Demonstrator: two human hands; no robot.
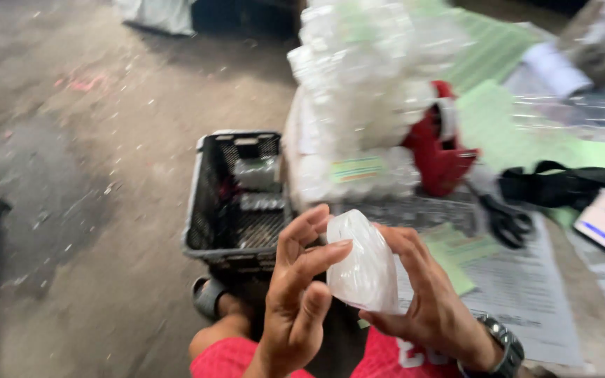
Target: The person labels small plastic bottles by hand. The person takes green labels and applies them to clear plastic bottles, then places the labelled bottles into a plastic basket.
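left hand (299,301) + right hand (425,301) both gripping clear packet (365,266) | contents blurred | crate (236,199) behind, partly hidden | scissors (502,217) on surface (526,294) | pile (365,91) smeared

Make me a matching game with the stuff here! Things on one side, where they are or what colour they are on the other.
Things:
1. clear plastic packet
2. crate
3. tape dispenser
4. scissors

Places or colours:
A. red, beside the pile of clear packets
B. held between both hands
C. black mesh, standing on the floor
D. lying on the printed paper sheets

Pairs: 1-B, 2-C, 3-A, 4-D
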